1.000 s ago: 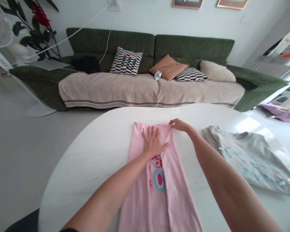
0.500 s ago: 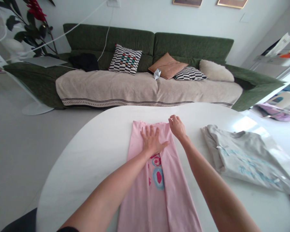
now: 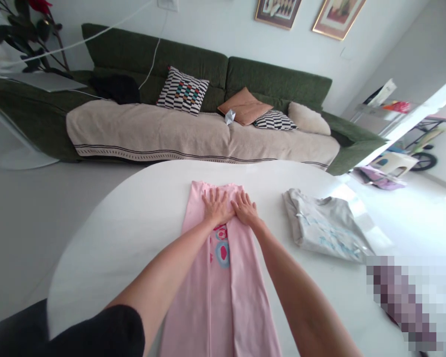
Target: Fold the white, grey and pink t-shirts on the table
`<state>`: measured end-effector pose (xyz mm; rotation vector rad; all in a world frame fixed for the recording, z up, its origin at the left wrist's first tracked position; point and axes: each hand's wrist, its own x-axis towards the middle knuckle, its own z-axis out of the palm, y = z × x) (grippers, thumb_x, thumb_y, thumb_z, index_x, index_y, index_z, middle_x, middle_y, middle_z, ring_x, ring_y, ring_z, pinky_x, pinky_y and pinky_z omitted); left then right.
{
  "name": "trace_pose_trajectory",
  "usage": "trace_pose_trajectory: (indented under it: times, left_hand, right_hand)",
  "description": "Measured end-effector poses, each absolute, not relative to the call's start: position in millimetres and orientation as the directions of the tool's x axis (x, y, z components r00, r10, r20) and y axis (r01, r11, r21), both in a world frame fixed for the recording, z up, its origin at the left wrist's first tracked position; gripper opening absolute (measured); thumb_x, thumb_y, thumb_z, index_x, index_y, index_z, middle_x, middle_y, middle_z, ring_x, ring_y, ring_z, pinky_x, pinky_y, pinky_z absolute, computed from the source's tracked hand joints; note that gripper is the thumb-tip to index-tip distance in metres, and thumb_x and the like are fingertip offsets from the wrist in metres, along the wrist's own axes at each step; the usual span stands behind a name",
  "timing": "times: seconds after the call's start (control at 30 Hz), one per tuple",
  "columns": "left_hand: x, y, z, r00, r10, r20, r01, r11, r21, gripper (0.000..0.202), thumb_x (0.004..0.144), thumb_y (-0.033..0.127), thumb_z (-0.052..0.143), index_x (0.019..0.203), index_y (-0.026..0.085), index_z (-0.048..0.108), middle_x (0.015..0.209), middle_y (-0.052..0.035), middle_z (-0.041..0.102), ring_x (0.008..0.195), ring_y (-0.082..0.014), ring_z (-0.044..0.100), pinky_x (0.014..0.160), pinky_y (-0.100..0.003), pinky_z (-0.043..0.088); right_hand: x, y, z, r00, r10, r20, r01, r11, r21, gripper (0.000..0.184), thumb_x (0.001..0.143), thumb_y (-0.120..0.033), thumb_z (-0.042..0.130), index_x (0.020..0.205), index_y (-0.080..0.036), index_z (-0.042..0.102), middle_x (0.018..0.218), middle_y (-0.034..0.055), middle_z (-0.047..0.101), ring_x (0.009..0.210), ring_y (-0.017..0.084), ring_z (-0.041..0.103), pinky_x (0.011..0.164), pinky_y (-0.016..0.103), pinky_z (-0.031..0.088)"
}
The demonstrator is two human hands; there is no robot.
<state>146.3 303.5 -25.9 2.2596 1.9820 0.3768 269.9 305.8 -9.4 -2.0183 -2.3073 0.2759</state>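
Observation:
A pink garment (image 3: 213, 297) lies lengthwise on the white table, its two sides folded in toward the middle. Between the folded sides a strip with a red and blue print shows. My left hand (image 3: 217, 208) rests flat on the garment near its far end, fingers spread. Right beside it, my right hand (image 3: 244, 208) lies flat on the far right part of the same cloth, fingers stretched out. Neither hand grips anything. To the right lies a folded grey shirt (image 3: 325, 225) with pale blue lettering, apart from both hands.
The rounded white table (image 3: 107, 248) fills the foreground. Behind it stands a green sofa (image 3: 193, 54) with a beige throw (image 3: 148, 131) and several cushions. A pixelated patch covers something at the table's right edge. A shelf (image 3: 384, 109) stands at the far right.
My right hand has come down from the garment's far right corner, opened and flattened onto the cloth beside my left hand. The view has turned to the right.

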Motion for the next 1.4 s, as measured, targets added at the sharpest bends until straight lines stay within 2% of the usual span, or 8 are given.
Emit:
trace_pose_trajectory:
  times: [0.17,0.27,0.43,0.6,0.73,0.9,1.13,1.4]
  left_hand:
    - [154.9,281.4,5.8,0.224,0.945,0.238,0.945,-0.27,0.184,0.056,0.084,0.04,0.032,0.135,0.016,0.028,0.144,-0.0106,0.021,0.133,-0.0271,-0.001,0.104,-0.051,-0.002]
    - [165.1,246.7,24.3,0.168,0.956,0.24,0.957,-0.217,0.193,0.054,0.082,0.034,0.038,0.131,0.011,0.035,0.139,-0.0143,0.032,0.132,-0.0287,0.008,0.105,-0.049,0.001]
    - [151.5,126.6,24.5,0.117,0.971,0.208,0.958,-0.165,0.234,0.06,0.083,0.041,0.037,0.133,0.009,0.031,0.139,-0.0165,0.031,0.129,-0.0326,0.019,0.102,-0.052,0.016]
    - [91.4,-2.5,-1.7,0.315,0.944,0.1,0.926,-0.328,0.184,0.075,0.075,0.055,0.045,0.136,0.016,0.026,0.144,-0.0122,0.02,0.131,-0.0326,0.012,0.102,-0.051,0.02]
    - [61.0,-39.3,-8.6,0.424,0.906,0.023,0.898,-0.423,0.121,0.066,0.078,0.028,0.051,0.137,0.029,0.021,0.146,-0.004,0.016,0.133,-0.0264,0.009,0.102,-0.047,0.022]
    - [62.1,-39.0,-10.5,0.419,0.906,0.057,0.903,-0.423,0.081,0.064,0.079,0.012,0.042,0.136,0.031,0.021,0.145,-0.0019,0.017,0.133,-0.0232,0.011,0.103,-0.044,0.021]
    - [62.6,-39.4,-19.9,0.403,0.911,0.087,0.908,-0.41,0.085,0.066,0.077,0.009,0.042,0.136,0.033,0.021,0.145,-0.0009,0.016,0.133,-0.0222,0.011,0.104,-0.043,0.02]
    - [62.5,-37.6,-21.0,0.396,0.912,0.102,0.907,-0.406,0.11,0.069,0.074,0.005,0.041,0.135,0.034,0.023,0.145,0.0005,0.016,0.133,-0.0219,0.011,0.104,-0.044,0.02]
  right_hand:
    - [265.6,212.0,-0.4,-0.249,0.968,-0.022,0.947,0.239,-0.213,0.061,0.09,-0.047,0.019,0.14,-0.012,0.013,0.145,0.0097,0.011,0.133,0.019,0.005,0.104,0.042,0.017]
    - [271.1,141.5,-8.7,-0.244,0.968,-0.056,0.952,0.228,-0.207,0.061,0.089,-0.044,0.024,0.139,-0.009,0.018,0.143,0.0132,0.017,0.133,0.021,0.011,0.104,0.04,0.02]
    - [284.8,41.3,-11.5,-0.245,0.967,-0.063,0.956,0.23,-0.184,0.062,0.087,-0.046,0.027,0.139,-0.013,0.019,0.144,0.0103,0.015,0.132,0.023,0.011,0.104,0.042,0.02]
    - [295.0,-23.9,-5.6,-0.295,0.952,-0.085,0.941,0.274,-0.198,0.069,0.082,-0.053,0.036,0.139,-0.021,0.016,0.145,0.0062,0.01,0.133,0.022,0.006,0.104,0.042,0.02]
    - [293.2,-43.0,-7.2,-0.24,0.969,-0.052,0.964,0.231,-0.135,0.072,0.075,-0.027,0.05,0.139,-0.024,0.016,0.146,0.0043,0.009,0.133,0.022,0.004,0.104,0.041,0.019]
    - [288.9,-43.5,-11.8,-0.196,0.981,0.002,0.972,0.195,-0.13,0.068,0.075,-0.003,0.033,0.138,-0.025,0.021,0.144,0.0027,0.018,0.133,0.017,0.009,0.103,0.04,0.022]
    - [290.0,-38.1,-14.2,-0.171,0.985,-0.008,0.968,0.167,-0.187,0.072,0.07,0.001,0.033,0.137,-0.025,0.024,0.143,0.0044,0.023,0.132,0.018,0.013,0.102,0.04,0.024]
    - [289.2,-38.8,-22.4,-0.148,0.988,0.039,0.967,0.153,-0.202,0.071,0.071,0.0,0.032,0.136,-0.027,0.026,0.143,-0.0007,0.023,0.132,0.016,0.013,0.103,0.037,0.023]
